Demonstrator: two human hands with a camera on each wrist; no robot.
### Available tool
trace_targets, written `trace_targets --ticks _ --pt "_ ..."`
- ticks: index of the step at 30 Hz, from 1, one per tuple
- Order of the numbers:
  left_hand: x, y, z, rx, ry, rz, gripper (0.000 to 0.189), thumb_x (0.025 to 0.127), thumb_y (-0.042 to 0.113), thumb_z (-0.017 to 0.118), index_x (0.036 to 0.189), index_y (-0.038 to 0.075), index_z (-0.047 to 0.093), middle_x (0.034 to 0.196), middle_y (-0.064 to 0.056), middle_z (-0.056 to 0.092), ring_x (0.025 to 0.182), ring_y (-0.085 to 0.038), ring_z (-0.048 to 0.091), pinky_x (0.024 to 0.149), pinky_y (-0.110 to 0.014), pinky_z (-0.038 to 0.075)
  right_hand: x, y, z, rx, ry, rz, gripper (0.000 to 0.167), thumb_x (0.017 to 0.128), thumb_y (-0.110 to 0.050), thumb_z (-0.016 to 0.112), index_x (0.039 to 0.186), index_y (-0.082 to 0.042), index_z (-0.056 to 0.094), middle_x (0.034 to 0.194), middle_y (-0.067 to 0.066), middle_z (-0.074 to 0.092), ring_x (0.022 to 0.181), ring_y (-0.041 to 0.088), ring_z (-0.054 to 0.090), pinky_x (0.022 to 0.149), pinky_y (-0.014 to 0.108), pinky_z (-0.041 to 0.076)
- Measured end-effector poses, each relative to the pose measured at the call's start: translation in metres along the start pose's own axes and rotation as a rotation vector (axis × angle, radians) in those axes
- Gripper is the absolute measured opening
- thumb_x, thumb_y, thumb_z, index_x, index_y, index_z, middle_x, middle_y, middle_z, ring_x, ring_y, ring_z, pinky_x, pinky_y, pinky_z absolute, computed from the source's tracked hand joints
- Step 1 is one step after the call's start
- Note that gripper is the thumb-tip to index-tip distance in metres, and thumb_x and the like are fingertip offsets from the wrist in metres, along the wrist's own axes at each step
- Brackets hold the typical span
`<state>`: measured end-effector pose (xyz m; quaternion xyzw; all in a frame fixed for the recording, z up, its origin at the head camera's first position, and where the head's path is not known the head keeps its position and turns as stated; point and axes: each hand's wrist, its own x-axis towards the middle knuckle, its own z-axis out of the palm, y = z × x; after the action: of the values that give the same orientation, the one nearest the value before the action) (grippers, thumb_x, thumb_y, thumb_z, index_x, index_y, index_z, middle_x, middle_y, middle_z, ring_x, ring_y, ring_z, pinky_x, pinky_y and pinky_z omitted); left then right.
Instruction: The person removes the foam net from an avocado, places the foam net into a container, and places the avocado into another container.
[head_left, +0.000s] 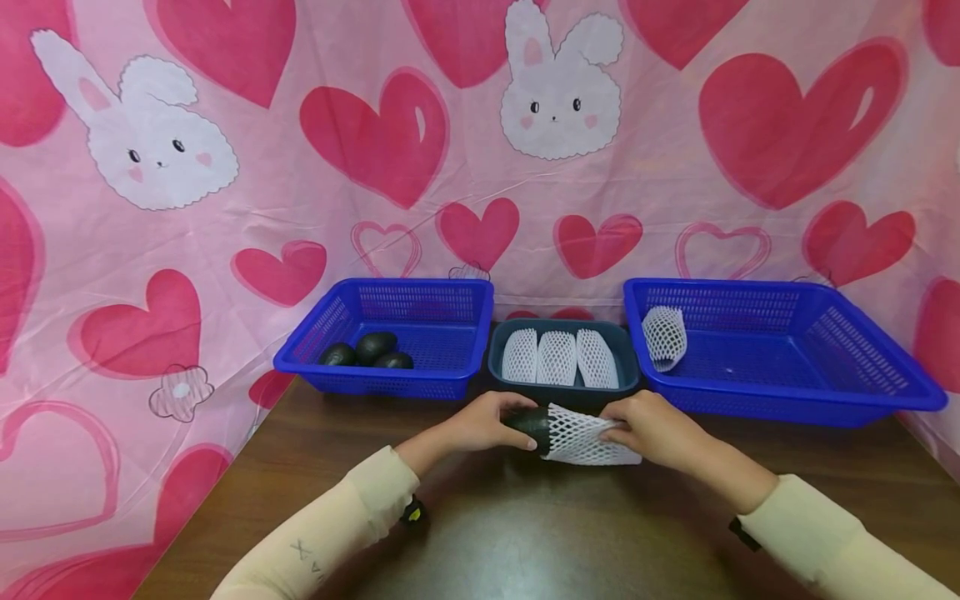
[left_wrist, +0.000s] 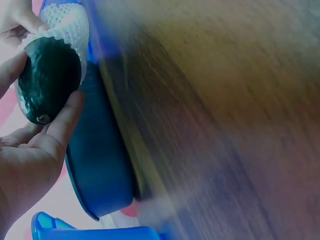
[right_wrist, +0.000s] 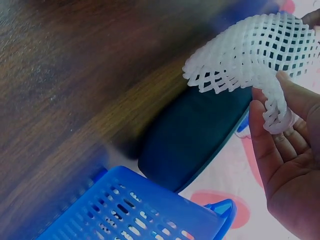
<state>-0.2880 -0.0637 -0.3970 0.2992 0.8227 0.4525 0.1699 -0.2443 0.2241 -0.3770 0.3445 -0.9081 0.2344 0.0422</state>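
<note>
In the head view, the left hand (head_left: 486, 423) grips a dark green-black oval avocado (head_left: 529, 424) just above a dark brown wooden surface (head_left: 525, 533). The right hand (head_left: 654, 423) pinches a white foam-mesh sleeve (head_left: 581, 437), which covers one end of that avocado and trails off towards the right. Behind the hands stands a dark teal rectangular plastic tray (head_left: 558, 397) holding three white mesh-wrapped pieces (head_left: 557, 358) in a row. To its left, a blue slotted plastic basket (head_left: 390, 385) contains three bare dark avocados (head_left: 376, 346); to its right, a second blue plastic basket (head_left: 757, 358) has a white mesh sleeve piece (head_left: 665, 337) at its left end. A pink cloth backdrop with red hearts and white rabbits (head_left: 465, 179) hangs behind

In the left wrist view, the left thumb and fingers clasp the avocado, its stem end bare, the mesh around its far end; the tray lies beyond

In the right wrist view, the right thumb and fingers hold a gathered edge of the sleeve, whose loose rim spreads beside them
</note>
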Motion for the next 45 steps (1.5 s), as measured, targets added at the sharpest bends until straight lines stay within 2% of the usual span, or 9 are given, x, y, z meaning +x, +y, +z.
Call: trace_targets --ticks 9,18,30,36,45 --pt "-0.006 0.002 -0.006 -0.042 0.003 -0.030 0.053 0.078 0.019 0.082 0.126 0.008 0.062 0.116 0.000 0.064 0.094 -0.013 0.062 0.081 -0.028 0.050 -0.005 0.003 -0.010 -0.055 0.036 0.003 0.005 0.082 -0.015 0.078 0.083 -0.017 0.073 0.074 -0.017 0.063 0.063 -0.003 0.054 0.058 0.025 0.048" --pt "-0.008 0.004 -0.011 -0.041 0.004 -0.017 0.052 0.079 0.018 0.082 0.126 0.007 0.062 0.114 -0.001 0.065 0.095 -0.014 0.062 0.082 -0.029 0.049 -0.009 0.005 -0.018 -0.069 0.049 0.037 0.005 0.083 -0.016 0.077 0.082 -0.017 0.072 0.069 -0.018 0.057 0.060 -0.001 0.046 0.055 0.023 0.044" --pt "-0.013 0.005 -0.017 -0.050 -0.013 -0.039 0.053 0.080 0.021 0.081 0.128 0.008 0.061 0.113 -0.002 0.065 0.096 -0.016 0.062 0.082 -0.030 0.049 -0.014 0.004 -0.030 -0.073 0.066 0.093 0.006 0.084 -0.017 0.076 0.082 -0.018 0.070 0.063 -0.016 0.045 0.054 0.001 0.038 0.052 0.023 0.036" --pt "-0.016 0.005 -0.020 -0.044 -0.013 -0.043 0.054 0.080 0.022 0.080 0.128 0.008 0.061 0.112 -0.002 0.065 0.096 -0.017 0.063 0.082 -0.031 0.050 -0.013 0.004 -0.034 -0.078 0.105 0.094 0.007 0.084 -0.015 0.076 0.081 -0.017 0.070 0.063 -0.015 0.046 0.054 0.001 0.039 0.051 0.024 0.036" --pt "-0.020 0.004 -0.022 -0.038 -0.016 -0.057 0.055 0.081 0.023 0.080 0.130 0.009 0.060 0.114 -0.002 0.065 0.098 -0.017 0.062 0.082 -0.031 0.051 -0.005 0.003 -0.035 -0.070 0.208 0.123 0.008 0.080 -0.012 0.079 0.082 -0.013 0.071 0.060 -0.013 0.042 0.054 0.004 0.039 0.050 0.024 0.035"
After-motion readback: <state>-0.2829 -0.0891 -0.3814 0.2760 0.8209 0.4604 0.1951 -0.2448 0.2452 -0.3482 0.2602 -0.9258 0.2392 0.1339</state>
